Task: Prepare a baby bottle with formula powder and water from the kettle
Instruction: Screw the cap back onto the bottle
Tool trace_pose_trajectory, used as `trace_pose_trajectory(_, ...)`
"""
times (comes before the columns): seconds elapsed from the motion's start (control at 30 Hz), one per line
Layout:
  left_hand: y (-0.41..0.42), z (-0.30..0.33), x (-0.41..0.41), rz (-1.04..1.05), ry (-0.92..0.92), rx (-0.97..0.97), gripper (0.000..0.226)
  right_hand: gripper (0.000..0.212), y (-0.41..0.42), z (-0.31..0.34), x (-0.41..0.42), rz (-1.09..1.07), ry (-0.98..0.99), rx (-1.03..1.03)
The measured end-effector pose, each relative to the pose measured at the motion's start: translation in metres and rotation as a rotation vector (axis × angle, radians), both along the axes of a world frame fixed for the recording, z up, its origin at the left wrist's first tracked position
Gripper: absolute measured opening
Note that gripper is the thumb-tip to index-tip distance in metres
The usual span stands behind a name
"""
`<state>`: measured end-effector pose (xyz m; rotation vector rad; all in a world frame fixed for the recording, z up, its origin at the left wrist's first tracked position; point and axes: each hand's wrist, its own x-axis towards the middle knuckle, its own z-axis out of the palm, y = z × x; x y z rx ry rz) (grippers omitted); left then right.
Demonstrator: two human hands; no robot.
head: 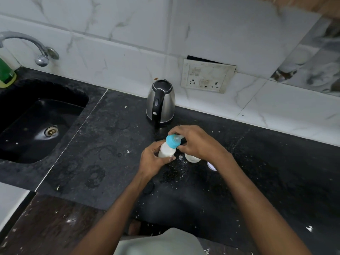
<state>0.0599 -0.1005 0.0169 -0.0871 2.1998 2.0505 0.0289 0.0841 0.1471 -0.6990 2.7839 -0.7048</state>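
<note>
A small baby bottle (166,150) with white liquid inside is tilted over the black counter (114,153). My left hand (153,160) grips its body from below. Its blue collar (172,141) and clear teat point up and right, and my right hand (196,141) curls round them from above. A steel kettle (161,102) with a black handle and lid stands upright behind, by the wall. A white formula container (192,158) sits just right of the bottle, mostly hidden under my right hand. White powder is spilled on the counter between them.
A black sink (39,124) lies at the left, with a metal tap (27,45) above it and a green bottle (6,71) at its corner. A wall socket plate (207,76) is behind the kettle. A white lid (211,166) peeks out beside my right forearm.
</note>
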Motion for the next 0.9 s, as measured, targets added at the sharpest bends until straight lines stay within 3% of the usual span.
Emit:
trace_pose_trajectory(0.23, 0.01, 0.008, -0.005, -0.028, 0.017, 0.038, 0.067, 0.051, -0.002, 0.017, -0.001, 0.088, 0.064, 0.253)
trace_pose_trajectory(0.8, 0.016, 0.019, -0.004, -0.059, 0.046, 0.031, 0.063, 0.034, -0.01, 0.026, -0.008, -0.067, -0.065, 0.331)
trace_pose_trajectory(0.9, 0.014, 0.022, -0.006, -0.054, 0.049, 0.036, 0.065, 0.045, -0.013, 0.023, -0.008, -0.09, -0.025, 0.352)
